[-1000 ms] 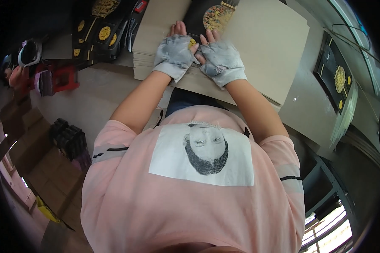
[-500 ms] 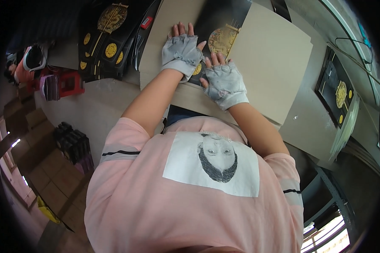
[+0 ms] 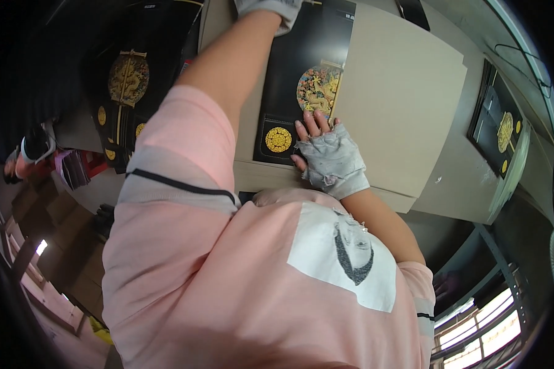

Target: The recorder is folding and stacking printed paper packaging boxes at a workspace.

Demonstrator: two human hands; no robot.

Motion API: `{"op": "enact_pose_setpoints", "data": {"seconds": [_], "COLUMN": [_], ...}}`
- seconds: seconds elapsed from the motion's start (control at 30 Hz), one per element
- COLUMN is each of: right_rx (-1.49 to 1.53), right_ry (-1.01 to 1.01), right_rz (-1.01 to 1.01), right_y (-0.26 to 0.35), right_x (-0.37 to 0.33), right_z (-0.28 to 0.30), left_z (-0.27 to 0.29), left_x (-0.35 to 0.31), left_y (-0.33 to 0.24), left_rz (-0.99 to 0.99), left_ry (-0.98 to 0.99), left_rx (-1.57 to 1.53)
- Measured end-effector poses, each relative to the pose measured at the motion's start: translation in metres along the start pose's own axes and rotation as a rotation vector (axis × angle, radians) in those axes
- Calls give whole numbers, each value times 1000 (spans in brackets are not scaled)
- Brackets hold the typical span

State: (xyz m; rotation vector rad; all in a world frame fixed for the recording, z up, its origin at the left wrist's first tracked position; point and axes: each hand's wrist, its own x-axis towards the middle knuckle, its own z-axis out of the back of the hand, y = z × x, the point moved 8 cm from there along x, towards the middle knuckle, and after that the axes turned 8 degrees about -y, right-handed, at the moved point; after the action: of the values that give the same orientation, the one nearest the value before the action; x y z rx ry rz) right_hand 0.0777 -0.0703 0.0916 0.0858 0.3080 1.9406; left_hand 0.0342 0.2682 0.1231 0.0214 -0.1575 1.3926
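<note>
With the right hand [image 3: 331,161] spread flat pinning the black gold-printed sheet [image 3: 301,80] to the cardboard stack [image 3: 406,92] on the counter, and the left hand [image 3: 268,7] reaching off-frame, grip unclear, the sheet could skew.

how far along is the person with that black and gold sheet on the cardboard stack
Done: the black sheet with gold emblems lies flat on the tan cardboard stack.
In hand: the right hand, in a grey fingerless glove, presses its lower right edge; the left hand reaches past the sheet's far end, mostly out of frame.
Left: more black and gold sheets lie at the left, apart from the stack.
</note>
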Motion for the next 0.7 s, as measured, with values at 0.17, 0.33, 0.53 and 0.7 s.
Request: {"op": "enact_pose_setpoints", "data": {"seconds": [0.17, 0.33, 0.53, 0.7], "right_rx": [26, -24, -48, -69], "right_ry": [91, -5, -27, -125], "right_rz": [-17, -1, -8, 37], "right_y": [1, -1, -2, 3], "right_x": [4, 6, 5, -1], "right_z": [1, 5, 7, 12], "left_z": [-15, 7, 5, 5], "left_x": [28, -16, -159, -285], "left_y": [-5, -5, 30, 68], "left_rz": [-80, -133, -181, -133], "left_ry": [-150, -234, -110, -110], "left_rx": [-64, -20, 36, 52]}}
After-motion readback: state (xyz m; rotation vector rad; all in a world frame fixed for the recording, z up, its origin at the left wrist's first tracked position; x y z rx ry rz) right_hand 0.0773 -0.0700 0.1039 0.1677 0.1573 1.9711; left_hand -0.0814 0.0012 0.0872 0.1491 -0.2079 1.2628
